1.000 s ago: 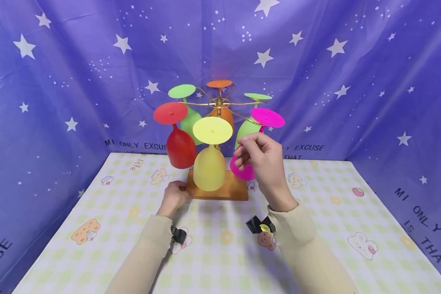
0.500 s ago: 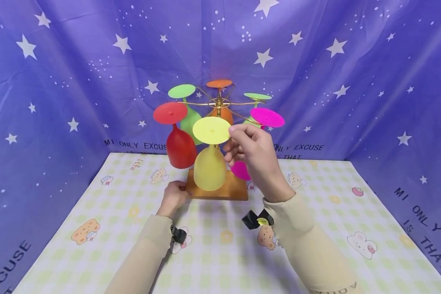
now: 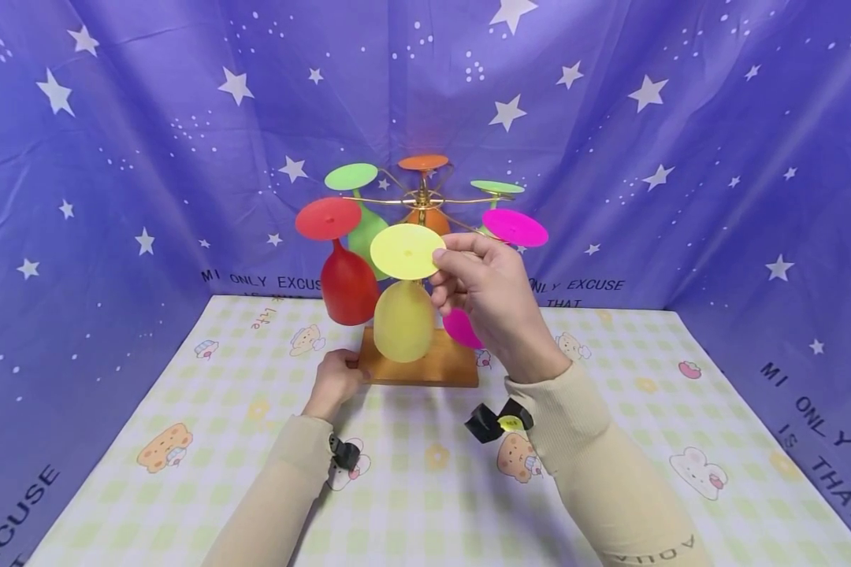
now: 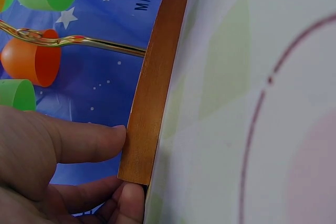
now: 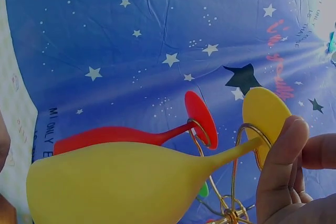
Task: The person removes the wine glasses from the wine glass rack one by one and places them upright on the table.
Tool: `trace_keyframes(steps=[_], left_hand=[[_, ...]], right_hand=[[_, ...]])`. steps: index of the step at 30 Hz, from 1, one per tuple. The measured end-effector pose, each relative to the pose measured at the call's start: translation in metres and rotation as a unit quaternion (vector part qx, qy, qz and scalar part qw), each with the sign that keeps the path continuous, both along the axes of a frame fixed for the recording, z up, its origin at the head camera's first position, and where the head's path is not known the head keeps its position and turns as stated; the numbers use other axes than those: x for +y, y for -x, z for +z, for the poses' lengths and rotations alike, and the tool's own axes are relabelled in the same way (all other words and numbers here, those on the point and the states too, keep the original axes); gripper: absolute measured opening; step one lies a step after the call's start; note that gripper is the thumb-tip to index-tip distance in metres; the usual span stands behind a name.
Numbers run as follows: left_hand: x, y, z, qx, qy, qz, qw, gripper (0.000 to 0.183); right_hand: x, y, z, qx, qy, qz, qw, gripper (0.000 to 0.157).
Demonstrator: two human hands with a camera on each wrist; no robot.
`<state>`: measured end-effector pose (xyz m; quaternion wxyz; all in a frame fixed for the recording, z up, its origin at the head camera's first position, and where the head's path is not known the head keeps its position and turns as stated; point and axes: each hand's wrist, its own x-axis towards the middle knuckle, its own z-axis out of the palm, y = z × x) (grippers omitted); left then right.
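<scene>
A yellow plastic wine glass (image 3: 403,323) hangs upside down at the front of a gold wire rack (image 3: 423,201). My right hand (image 3: 495,303) pinches the right rim of its round foot between thumb and fingers; the right wrist view shows the yellow foot (image 5: 262,114) in a wire loop. My left hand (image 3: 336,382) holds the left end of the rack's wooden base (image 3: 425,376). In the left wrist view, the thumb lies on top of the wooden base (image 4: 149,103) and the fingers are at its end.
Around the rack hang a red glass (image 3: 350,287), a magenta glass (image 3: 461,327) partly behind my right hand, an orange glass (image 3: 423,162) at the back and two green ones. A checked cloth (image 3: 255,488) covers the table; a purple star curtain (image 3: 397,71) stands behind.
My right hand has moved left from beside the magenta glass to the yellow glass and now pinches its foot. The yellow glass has risen slightly. The left hand stays on the base.
</scene>
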<state>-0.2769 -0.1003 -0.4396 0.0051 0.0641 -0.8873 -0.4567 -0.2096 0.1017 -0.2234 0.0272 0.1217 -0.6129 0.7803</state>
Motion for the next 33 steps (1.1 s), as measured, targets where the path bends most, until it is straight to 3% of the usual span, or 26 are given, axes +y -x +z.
trace_keyframes(steps=[14, 33], left_hand=[[0.0, 0.0, 0.0, 0.005, 0.005, -0.002, 1.0, 0.036], [-0.001, 0.001, -0.001, 0.004, 0.001, -0.005, 1.0, 0.035]], right_hand=[[-0.005, 0.001, 0.006, 0.013, 0.016, -0.017, 1.0, 0.019], [-0.004, 0.009, 0.023, -0.016, 0.023, 0.014, 1.0, 0.013]])
